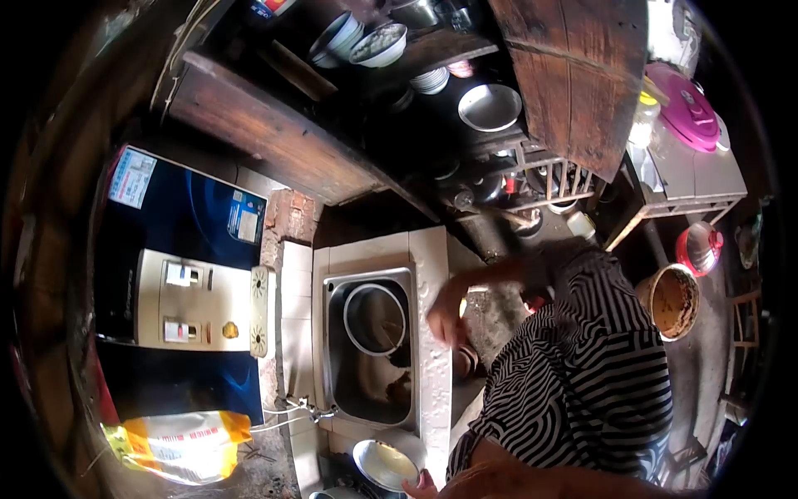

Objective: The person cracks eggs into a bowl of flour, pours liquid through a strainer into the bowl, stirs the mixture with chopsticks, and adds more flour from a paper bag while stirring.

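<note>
At the bottom, my left hand [422,484] has its fingers on the edge of a white enamel-like bowl [363,459] with something pale yellow inside. The bowl is tilted beside the near end of the sink. My right hand [449,318] hangs over the tiled counter edge, with fingers pointing down and partly blurred; whether they hold anything is not clear. A steel sink [413,333] lies just beyond that hand. In it stands a round metal pot [347,320] with water, and a brownish thing [401,391] lies beside the pot.
A tap [312,407] stands at the sink's rear edge, beside a dark blue appliance [179,374] and a yellow-white bag [187,445]. An open wooden cupboard [573,66] holds bowls. A bucket [669,303] and a red basin [698,248] stand on the floor near a table [698,179].
</note>
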Demonstrator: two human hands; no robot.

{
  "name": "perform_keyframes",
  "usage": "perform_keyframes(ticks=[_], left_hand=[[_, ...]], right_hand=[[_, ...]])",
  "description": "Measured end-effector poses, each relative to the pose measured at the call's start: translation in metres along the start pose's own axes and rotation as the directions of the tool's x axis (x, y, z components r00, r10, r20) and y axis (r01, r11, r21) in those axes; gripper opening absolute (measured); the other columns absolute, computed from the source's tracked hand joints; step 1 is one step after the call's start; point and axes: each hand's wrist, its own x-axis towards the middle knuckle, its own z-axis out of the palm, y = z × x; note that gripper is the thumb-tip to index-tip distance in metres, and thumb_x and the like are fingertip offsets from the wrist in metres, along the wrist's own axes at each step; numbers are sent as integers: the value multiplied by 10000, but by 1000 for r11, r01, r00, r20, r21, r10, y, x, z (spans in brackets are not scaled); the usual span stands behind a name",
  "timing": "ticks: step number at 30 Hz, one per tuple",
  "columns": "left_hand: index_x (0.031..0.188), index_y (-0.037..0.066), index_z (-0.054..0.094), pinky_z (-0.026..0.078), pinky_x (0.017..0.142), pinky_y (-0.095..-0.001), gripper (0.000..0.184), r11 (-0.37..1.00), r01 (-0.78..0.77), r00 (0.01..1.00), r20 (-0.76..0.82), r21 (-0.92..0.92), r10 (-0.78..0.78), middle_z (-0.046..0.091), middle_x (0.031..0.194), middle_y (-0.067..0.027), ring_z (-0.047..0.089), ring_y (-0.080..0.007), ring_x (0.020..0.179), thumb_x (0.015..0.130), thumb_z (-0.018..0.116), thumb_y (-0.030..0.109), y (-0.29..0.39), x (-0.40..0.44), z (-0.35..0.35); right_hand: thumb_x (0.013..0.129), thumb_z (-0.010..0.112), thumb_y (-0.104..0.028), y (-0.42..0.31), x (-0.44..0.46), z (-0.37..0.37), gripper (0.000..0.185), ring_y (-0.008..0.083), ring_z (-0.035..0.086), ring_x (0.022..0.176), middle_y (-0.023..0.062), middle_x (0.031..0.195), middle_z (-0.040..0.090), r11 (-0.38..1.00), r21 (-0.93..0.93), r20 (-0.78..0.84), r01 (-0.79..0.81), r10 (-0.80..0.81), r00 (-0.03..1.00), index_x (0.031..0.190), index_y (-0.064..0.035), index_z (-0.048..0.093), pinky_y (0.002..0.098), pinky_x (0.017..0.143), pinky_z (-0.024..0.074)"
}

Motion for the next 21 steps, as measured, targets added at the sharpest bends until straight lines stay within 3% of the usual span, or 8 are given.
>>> perform_keyframes(ticks=[3, 4, 6, 9, 11, 12, 13, 21], left_hand=[[973, 40, 515, 517, 563, -338, 258, 999, 44, 999, 7, 12, -44, 558, 899, -145, 565, -256, 694, 755, 599, 149, 12, -8, 38], [975, 39, 515, 517, 564, -337, 257, 998, 58, 998, 14, 22, -58, 559, 899, -145, 566, -254, 694, 757, 596, 148, 24, -16, 50], [978, 37, 514, 516, 566, -337, 255, 993, 108, 993, 47, 40, -109, 561, 898, -144, 567, -252, 694, 762, 590, 147, 31, -17, 84], [983, 35, 512, 515, 569, -336, 252, 985, 155, 982, 100, 74, -162, 564, 896, -143, 569, -248, 694, 768, 581, 145, 38, -21, 122], [987, 33, 511, 515, 571, -336, 250, 981, 173, 974, 130, 92, -184, 566, 895, -142, 571, -245, 694, 773, 575, 144, 52, -26, 146], [988, 32, 511, 514, 572, -335, 249, 978, 184, 969, 146, 102, -198, 567, 895, -141, 571, -244, 694, 775, 572, 144, 54, -25, 156], [990, 31, 510, 514, 573, -335, 248, 974, 194, 965, 156, 112, -211, 568, 894, -141, 572, -243, 694, 777, 569, 143, 57, -27, 165], [1003, 25, 506, 511, 580, -333, 241, 948, 266, 932, 203, 175, -299, 576, 890, -138, 578, -233, 694, 795, 545, 138, 72, -29, 219]], right_hand=[[788, 568, -277, -61, -139, -64, 260, 132, 587, 656, 74, 749, 613, 981, 64, -599, -182, 184, 779, 855, -28, 605, 244, 582, 474], [776, 568, -279, -95, -186, -82, 255, 130, 580, 570, 86, 715, 609, 994, 57, -719, 98, -27, 695, 835, -33, 603, 215, 512, 459], [765, 542, -234, -104, -229, -144, 214, 101, 550, 499, 61, 616, 583, 992, -73, -974, 98, -92, 205, 789, -23, 572, 193, 424, 400], [788, 475, -139, -78, -269, -271, 139, 114, 551, 515, 78, 642, 580, 989, -139, -904, -55, -150, -399, 776, -24, 553, 219, 432, 411], [806, 459, -166, -89, -290, -312, 184, 166, 569, 605, 92, 680, 596, 987, -44, -917, 152, 21, -399, 754, -24, 565, 271, 540, 453], [761, 507, -149, -65, -299, -345, 107, 173, 557, 614, 37, 649, 577, 720, -249, -718, -648, -586, -376, 696, -84, 561, 280, 537, 443], [717, 555, -132, -41, -307, -377, 80, 179, 545, 623, -18, 617, 558, -62, -121, -441, -991, -891, 109, 638, -144, 558, 290, 534, 433], [757, 513, -259, 31, -309, -507, 212, 217, 503, 574, 37, 596, 509, 80, -81, -498, -994, -867, -29, 603, -113, 507, 334, 535, 425]])
